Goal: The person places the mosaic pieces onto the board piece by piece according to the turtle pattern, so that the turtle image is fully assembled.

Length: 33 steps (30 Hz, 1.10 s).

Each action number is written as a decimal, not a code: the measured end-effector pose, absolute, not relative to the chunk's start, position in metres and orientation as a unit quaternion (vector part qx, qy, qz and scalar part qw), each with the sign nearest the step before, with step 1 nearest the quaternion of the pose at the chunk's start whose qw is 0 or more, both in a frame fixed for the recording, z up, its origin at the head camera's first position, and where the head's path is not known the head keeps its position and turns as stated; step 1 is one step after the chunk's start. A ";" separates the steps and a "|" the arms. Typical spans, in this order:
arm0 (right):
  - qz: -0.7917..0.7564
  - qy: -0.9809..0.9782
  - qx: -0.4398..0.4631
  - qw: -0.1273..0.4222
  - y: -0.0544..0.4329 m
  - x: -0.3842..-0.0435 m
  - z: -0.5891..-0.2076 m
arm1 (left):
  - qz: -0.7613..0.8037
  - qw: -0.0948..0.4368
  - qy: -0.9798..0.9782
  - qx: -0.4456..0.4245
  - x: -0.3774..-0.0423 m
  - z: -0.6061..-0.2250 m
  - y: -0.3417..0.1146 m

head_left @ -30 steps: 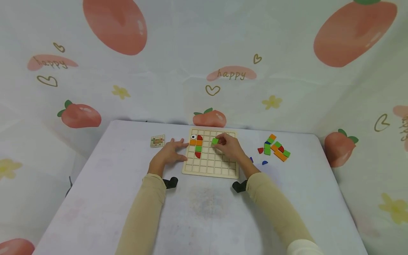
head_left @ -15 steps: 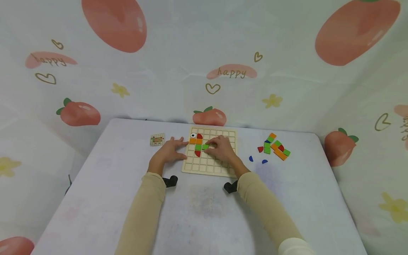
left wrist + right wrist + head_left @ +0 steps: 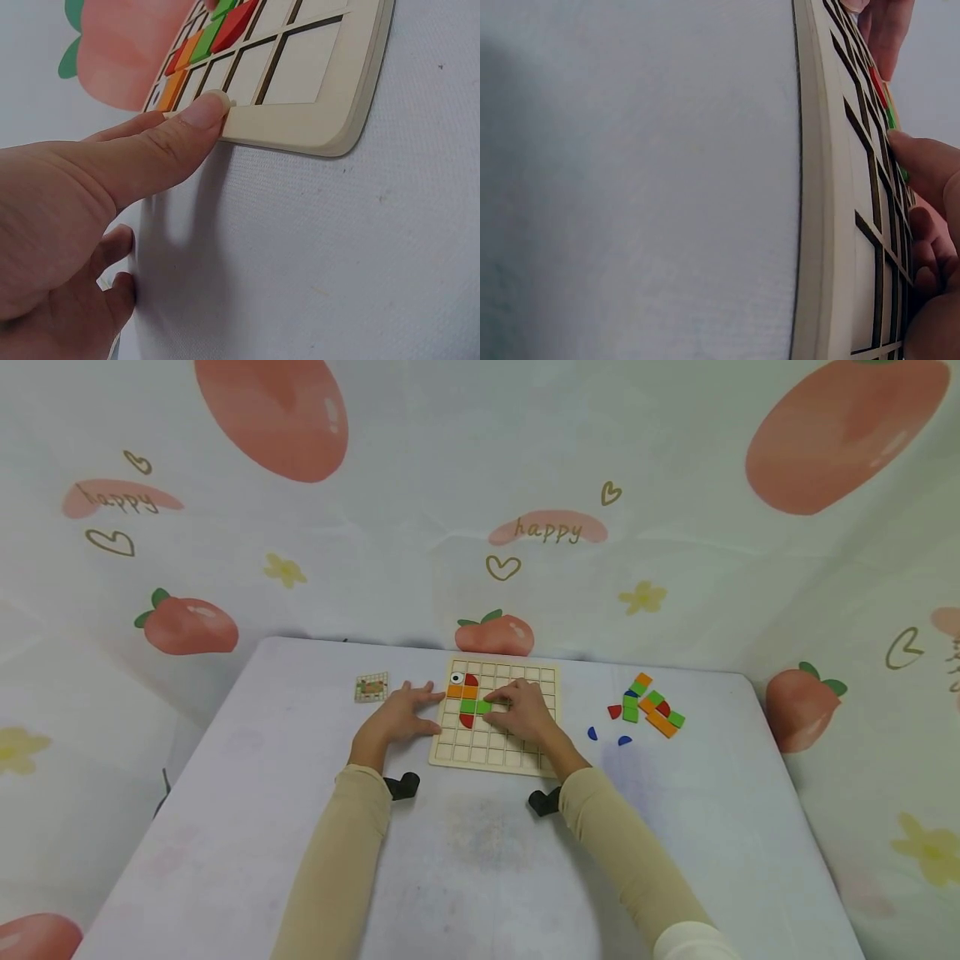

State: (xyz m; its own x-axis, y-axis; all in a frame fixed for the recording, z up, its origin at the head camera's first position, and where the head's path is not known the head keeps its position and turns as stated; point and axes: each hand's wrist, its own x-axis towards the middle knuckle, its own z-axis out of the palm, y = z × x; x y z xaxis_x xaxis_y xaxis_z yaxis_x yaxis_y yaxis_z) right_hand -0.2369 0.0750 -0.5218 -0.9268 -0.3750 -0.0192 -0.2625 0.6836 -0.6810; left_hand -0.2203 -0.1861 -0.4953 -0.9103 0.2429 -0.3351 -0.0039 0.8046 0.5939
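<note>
A light wooden grid board (image 3: pixel 480 753) lies on the white table. My right hand (image 3: pixel 522 712) pinches a green square tile (image 3: pixel 482 707) between thumb and fingers, in the cell right of another green tile (image 3: pixel 467 706). Around these sit an eye tile (image 3: pixel 457 678), two orange squares (image 3: pixel 462 692), and red quarter-round tiles above and below, the lower red tile (image 3: pixel 467 721) beneath the green one. My left hand (image 3: pixel 397 717) rests at the board's left edge, fingers spread; in the left wrist view its thumb (image 3: pixel 202 112) presses on the rim. The right wrist view shows the right thumb (image 3: pixel 922 161) low over the grid.
Right of the board lies a loose group of green, orange, red and blue tiles (image 3: pixel 662 725). Two blue half-round tiles (image 3: pixel 625 741) lie nearer the board. A small pattern card (image 3: pixel 371 687) is beyond the left hand. A strawberry-print cloth (image 3: pixel 375 560) hangs behind the table.
My right hand has brought the green tile left and nearer, into the cell beside the other green tile, where it now lies flatter. The left hand has stayed at the board's edge.
</note>
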 end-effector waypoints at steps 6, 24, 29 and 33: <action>-0.364 0.912 -0.170 0.079 0.076 -0.236 -0.523 | 0.304 0.203 0.928 0.067 -0.221 -0.494 -0.185; -0.293 0.929 -0.212 0.072 0.080 -0.232 -0.502 | 0.307 0.201 0.928 0.066 -0.221 -0.498 -0.186; -0.183 0.953 -0.240 0.027 0.083 -0.230 -0.497 | 0.310 0.197 0.928 0.066 -0.221 -0.497 -0.187; -0.127 0.963 -0.235 0.021 0.088 -0.229 -0.495 | 0.312 0.197 0.927 0.067 -0.221 -0.499 -0.187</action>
